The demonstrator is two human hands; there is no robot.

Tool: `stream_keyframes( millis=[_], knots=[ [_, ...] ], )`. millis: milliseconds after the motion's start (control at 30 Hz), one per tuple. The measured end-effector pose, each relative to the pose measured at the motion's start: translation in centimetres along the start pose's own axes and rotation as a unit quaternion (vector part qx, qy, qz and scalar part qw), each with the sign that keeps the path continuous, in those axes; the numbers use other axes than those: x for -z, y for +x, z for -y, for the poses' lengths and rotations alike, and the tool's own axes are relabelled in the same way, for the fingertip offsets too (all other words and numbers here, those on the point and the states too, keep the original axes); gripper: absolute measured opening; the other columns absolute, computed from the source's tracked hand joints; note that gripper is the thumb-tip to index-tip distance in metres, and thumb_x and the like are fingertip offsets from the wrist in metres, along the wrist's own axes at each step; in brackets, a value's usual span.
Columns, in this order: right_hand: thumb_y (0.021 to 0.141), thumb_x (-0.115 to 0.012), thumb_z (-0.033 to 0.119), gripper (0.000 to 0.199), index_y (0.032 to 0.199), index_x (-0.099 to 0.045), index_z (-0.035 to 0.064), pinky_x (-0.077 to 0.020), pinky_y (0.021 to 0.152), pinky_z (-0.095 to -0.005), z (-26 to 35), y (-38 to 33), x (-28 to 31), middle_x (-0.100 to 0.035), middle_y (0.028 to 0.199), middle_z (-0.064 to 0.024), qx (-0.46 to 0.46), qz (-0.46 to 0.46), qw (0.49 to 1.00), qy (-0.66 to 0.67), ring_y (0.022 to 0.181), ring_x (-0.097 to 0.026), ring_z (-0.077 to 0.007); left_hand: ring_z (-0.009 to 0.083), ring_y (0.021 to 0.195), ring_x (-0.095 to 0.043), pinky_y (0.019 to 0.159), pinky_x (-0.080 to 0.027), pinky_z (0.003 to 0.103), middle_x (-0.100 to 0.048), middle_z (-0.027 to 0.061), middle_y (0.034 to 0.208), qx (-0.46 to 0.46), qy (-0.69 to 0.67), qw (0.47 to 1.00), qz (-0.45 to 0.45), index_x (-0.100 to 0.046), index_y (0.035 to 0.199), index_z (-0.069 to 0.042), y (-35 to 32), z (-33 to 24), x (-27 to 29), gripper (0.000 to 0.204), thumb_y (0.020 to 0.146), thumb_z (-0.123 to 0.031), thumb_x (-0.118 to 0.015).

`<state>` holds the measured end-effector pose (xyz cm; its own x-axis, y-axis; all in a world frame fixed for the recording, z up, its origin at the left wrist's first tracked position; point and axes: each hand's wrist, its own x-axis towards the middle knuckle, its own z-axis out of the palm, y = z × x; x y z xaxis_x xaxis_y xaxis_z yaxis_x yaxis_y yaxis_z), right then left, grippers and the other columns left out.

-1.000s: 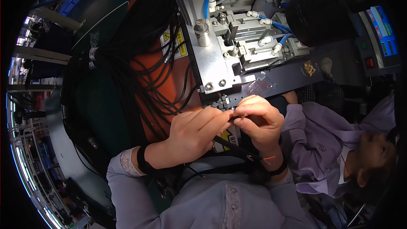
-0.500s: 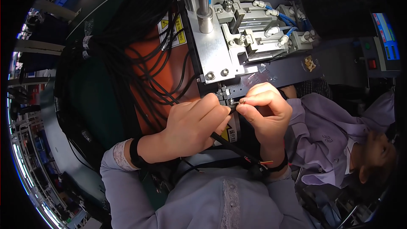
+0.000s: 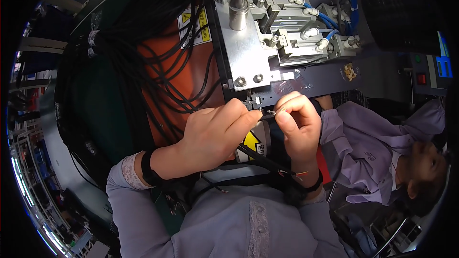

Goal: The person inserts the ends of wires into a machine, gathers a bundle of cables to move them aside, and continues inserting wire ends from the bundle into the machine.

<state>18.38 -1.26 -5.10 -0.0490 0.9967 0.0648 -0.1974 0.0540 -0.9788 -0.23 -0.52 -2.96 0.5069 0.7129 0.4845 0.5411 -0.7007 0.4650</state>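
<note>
My left hand (image 3: 213, 136) is closed on a black cable, whose tip (image 3: 268, 113) shows between my two hands just in front of the machine's edge. My right hand (image 3: 302, 126) pinches the thin wire ends at that tip between thumb and forefinger, its other fingers curled. Below the hands runs another length of black cable (image 3: 260, 159), slanting toward my right wrist. Its stripped end shows thin orange and pale wires (image 3: 295, 174). A small metal fixture (image 3: 253, 102) sits right behind my fingertips.
A metal machine (image 3: 248, 57) with pneumatic cylinders and blue hoses stands ahead. A bundle of black cables (image 3: 143, 24) lies over an orange surface (image 3: 203, 74) at left. A small bag of tan pieces (image 3: 350, 71) lies at right. Another person in a lilac jacket (image 3: 358, 148) sits at right.
The view has shifted slightly, so the machine appears farther right. My right fingers have curled in a little more at the wire ends. Both hands keep their hold.
</note>
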Motion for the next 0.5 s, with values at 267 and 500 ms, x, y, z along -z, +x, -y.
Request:
stream_keyframes(
  millis=[267,500],
  knots=[
    [0.072,-0.072,-0.005,0.015,0.079,-0.060,-0.0009,-0.0439,0.065,-0.0255,0.4,1.0,-0.9,-0.060,0.078,-0.0087,0.239,-0.006,0.937,-0.256,0.071,-0.055,-0.0143,0.0149,0.057,-0.055,0.045,-0.042,0.027,-0.052,0.0047,0.072,0.013,0.031,0.999,0.031,-0.065,0.093,-0.001,-0.1,-0.1,1.0,0.033,0.060,-0.001,-0.067],
    [0.069,-0.075,-0.005,0.018,0.079,-0.061,0.0007,-0.0447,0.065,-0.0277,1.0,0.9,-0.5,-0.061,0.075,-0.0078,0.068,0.015,0.996,-0.053,0.069,-0.057,-0.0179,0.0151,0.057,-0.055,0.045,-0.042,0.026,-0.052,0.0043,0.075,0.010,-0.044,0.999,-0.008,-0.063,0.094,-0.002,-0.4,0.6,0.2,0.032,0.062,0.000,-0.064]
  ],
)
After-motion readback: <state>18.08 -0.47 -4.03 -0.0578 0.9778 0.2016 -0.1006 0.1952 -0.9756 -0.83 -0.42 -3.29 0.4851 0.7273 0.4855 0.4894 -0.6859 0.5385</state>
